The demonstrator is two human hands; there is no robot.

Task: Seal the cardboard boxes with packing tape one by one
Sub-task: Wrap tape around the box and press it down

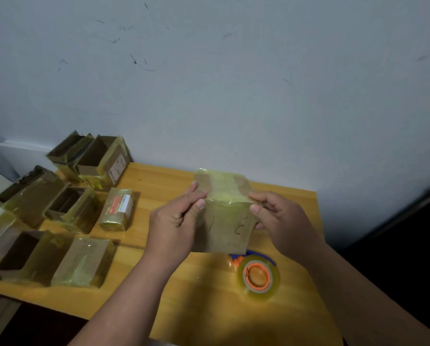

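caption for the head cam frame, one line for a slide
Both hands, left hand and right hand, grip a taped cardboard box above the tape roll on a wooden table.

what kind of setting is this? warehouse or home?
Probably a home or small-office packing corner, not a warehouse: a small yellow wooden table pushed against a scuffed pale painted wall, a cluster of small tape-wrapped cardboard boxes, and one clear tape roll with an orange core.

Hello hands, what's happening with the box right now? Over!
Left hand and right hand both grip the taped brown cardboard box. Clear tape roll with orange core idle on wooden table. Nothing blocking.
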